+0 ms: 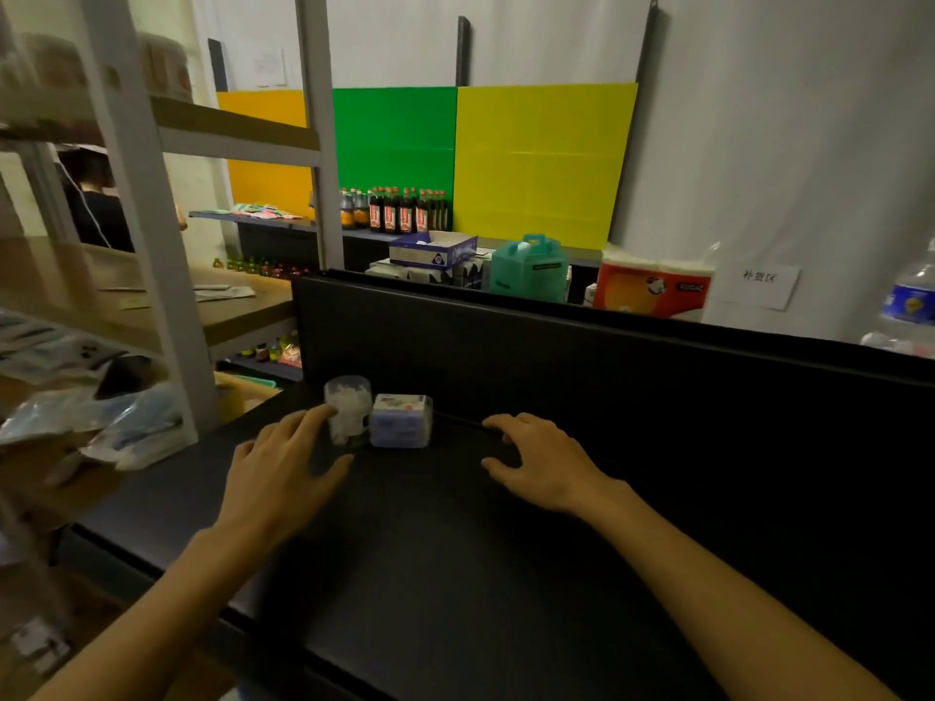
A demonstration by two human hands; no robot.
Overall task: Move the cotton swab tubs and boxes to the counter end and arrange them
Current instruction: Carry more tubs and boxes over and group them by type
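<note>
Two bare arms reach in from the bottom over a dark counter (455,574). The left hand (283,473) lies low over the counter with its fingers stretched forward and a little spread. Its fingertips (324,412) touch the left side of a tub, but they do not curl round it. The right hand (541,462) is off to the right, palm down, fingers loosely bent and spread, holding nothing. I cannot tell if it rests on the counter or floats just above it.

The cotton swab tub (348,409) is a small round see-through pot with white swabs packed inside (you can see them right through the wall). It stands upright. Just beside it on the right, touching or nearly touching, is the cotton swab box (401,419). The box is short and blocky, pale purple and white, with a little picture on top that is too blurry to read.

Both things sit near the left end of the counter, close up against the tall black back panel (556,356). They are between the two hands, close to the left one and well apart from the right one.

Past the panel stand a teal carrier (528,268), a red and white paper pack (652,290), dark sauce bottles (399,212), and yellow and green boards (541,159) on the wall.
</note>
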